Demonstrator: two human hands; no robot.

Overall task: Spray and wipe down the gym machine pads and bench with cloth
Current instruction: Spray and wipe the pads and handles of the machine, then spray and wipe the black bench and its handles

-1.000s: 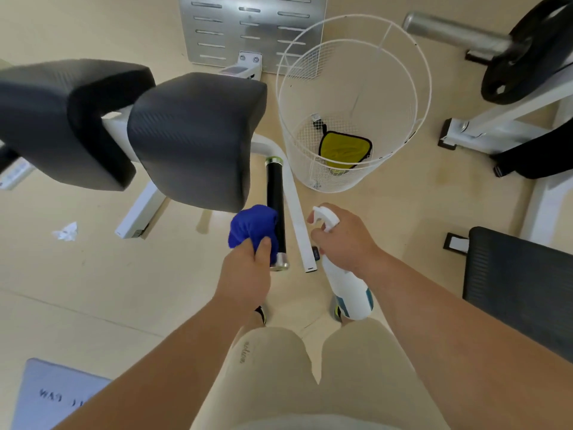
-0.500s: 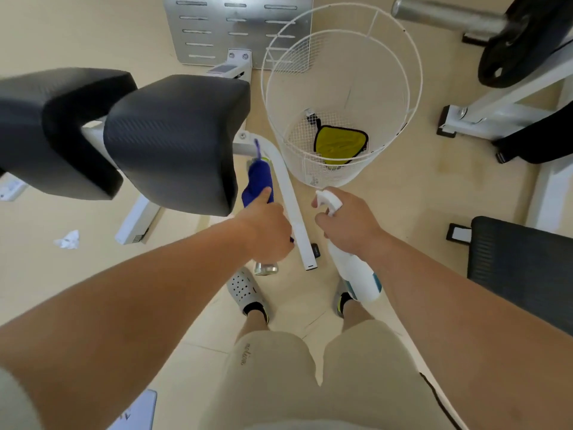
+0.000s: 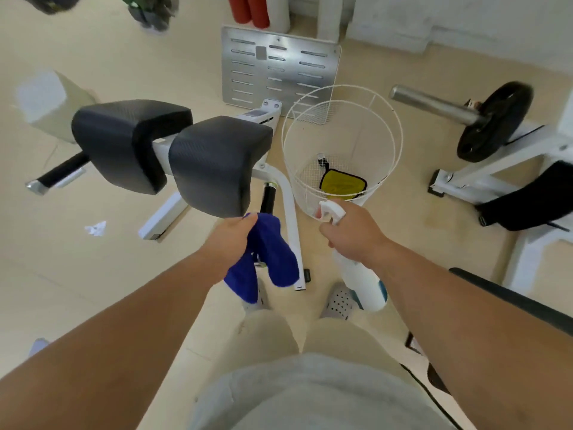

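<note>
Fingers (image 3: 248, 221) of the left hand (image 3: 231, 237) pinch the blue cloth (image 3: 274, 254), which now hangs loose just below the near edge of the nearer black pad (image 3: 217, 162), having come off the black handle grip (image 3: 268, 198) it was wrapped around half a second ago. Right hand (image 3: 353, 235) curls round the white spray bottle (image 3: 362, 282), nozzle forward, beside the wire basket (image 3: 341, 86). The handle wipe therefore appears finished, and the two pads, neither touched by cloth at this moment, are judged the next surfaces.
</note>
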